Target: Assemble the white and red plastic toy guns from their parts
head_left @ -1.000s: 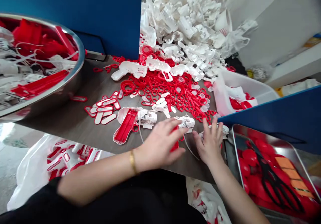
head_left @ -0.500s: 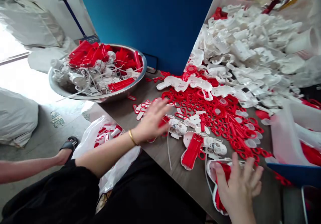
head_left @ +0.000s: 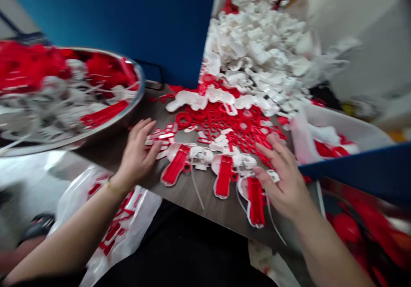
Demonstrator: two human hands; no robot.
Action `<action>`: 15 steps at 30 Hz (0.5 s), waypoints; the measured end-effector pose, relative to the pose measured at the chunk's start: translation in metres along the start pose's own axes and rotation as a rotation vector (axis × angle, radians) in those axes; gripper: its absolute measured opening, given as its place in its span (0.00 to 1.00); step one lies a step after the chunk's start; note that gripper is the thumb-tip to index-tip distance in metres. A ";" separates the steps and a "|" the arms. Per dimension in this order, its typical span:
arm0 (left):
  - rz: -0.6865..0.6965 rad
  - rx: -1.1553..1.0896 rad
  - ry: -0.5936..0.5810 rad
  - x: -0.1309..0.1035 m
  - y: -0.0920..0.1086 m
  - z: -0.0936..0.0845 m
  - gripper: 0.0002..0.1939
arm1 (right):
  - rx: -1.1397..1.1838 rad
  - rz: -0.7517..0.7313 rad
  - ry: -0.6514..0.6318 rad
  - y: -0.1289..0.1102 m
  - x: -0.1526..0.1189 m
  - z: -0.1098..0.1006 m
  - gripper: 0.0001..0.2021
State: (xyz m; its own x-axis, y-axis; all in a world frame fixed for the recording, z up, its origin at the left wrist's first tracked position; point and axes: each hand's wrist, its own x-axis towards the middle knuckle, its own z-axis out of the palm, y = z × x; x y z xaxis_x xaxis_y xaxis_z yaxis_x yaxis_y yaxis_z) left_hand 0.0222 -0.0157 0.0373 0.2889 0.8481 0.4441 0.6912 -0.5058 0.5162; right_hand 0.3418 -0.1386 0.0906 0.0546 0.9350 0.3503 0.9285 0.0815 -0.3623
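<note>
Here, the rightmost shell [head_left: 254,195] lies just left of your nearer right hand [head_left: 284,182], red handle [head_left: 257,210] toward the desk's [head_left: 208,197] front edge; right and left hand [head_left: 137,152] spread, seemingly empty.

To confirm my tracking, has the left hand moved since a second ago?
Yes, the left hand moved left, closer to the metal bowl.

blue panel [head_left: 112,17] upright; dark sandal [head_left: 44,221] on floor [head_left: 22,177]

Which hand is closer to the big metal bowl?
Left. The left hand is just to the right of the metal bowl; the right hand is farther off, across the table.
</note>
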 end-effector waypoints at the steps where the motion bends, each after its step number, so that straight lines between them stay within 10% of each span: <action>1: 0.068 -0.049 -0.043 -0.008 0.013 -0.004 0.23 | 0.050 0.094 0.018 0.010 -0.014 -0.015 0.21; 5: 0.329 -0.308 -0.329 -0.030 0.073 0.019 0.22 | 0.191 0.544 0.011 0.042 -0.087 -0.067 0.17; 10: 0.652 -0.255 -0.588 -0.041 0.165 0.104 0.29 | -0.188 0.919 0.069 0.110 -0.157 -0.122 0.19; 15: 0.777 -0.166 -0.639 -0.039 0.176 0.141 0.24 | -0.481 1.194 -0.076 0.208 -0.198 -0.167 0.16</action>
State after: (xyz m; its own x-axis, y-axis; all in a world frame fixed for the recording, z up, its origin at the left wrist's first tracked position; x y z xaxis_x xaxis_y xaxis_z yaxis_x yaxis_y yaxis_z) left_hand 0.2258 -0.1156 0.0072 0.9517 0.1770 0.2510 0.0751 -0.9266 0.3685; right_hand 0.5857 -0.3640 0.0899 0.9321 0.3611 -0.0292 0.3588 -0.9312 -0.0639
